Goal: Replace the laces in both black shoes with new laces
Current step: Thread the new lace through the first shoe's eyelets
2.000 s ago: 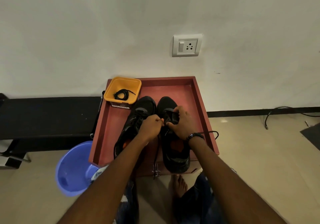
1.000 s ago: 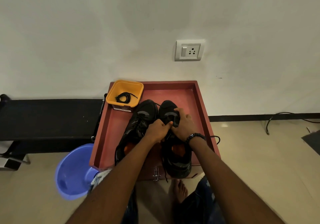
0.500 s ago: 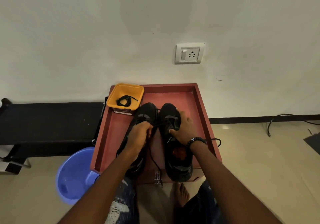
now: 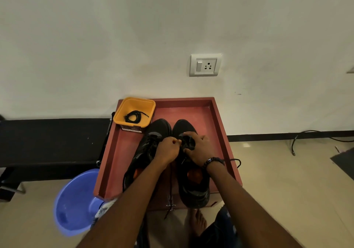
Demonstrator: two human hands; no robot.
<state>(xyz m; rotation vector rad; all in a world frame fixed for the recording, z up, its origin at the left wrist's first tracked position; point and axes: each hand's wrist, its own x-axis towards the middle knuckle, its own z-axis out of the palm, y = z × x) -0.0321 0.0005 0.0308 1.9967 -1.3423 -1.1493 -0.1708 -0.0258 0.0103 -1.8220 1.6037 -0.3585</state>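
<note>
Two black shoes stand side by side on a red tray [image 4: 218, 117], toes toward the wall. The left shoe [image 4: 151, 138] lies partly under my left forearm. Over the lacing area of the right shoe [image 4: 193, 186], my left hand [image 4: 168, 148] pinches a black lace [image 4: 171, 178], which hangs down between the shoes past the tray's front edge. My right hand [image 4: 199, 148] grips the right shoe's tongue and upper. Another lace end [image 4: 236, 161] loops over the tray's right rim. A coiled black lace [image 4: 134, 116] lies in a yellow tub [image 4: 134, 104] at the tray's back left.
A blue plastic basin [image 4: 76, 201] sits on the floor left of the tray. A low black bench [image 4: 49, 142] runs along the wall on the left. A wall socket [image 4: 206, 65] is above the tray. A black cable [image 4: 314, 134] lies on the floor at right. My bare foot [image 4: 197, 223] is below the tray.
My left hand moved from over the left shoe back to the right shoe's lacing, meeting my right hand. The hanging lace now trails lower past the tray front.
</note>
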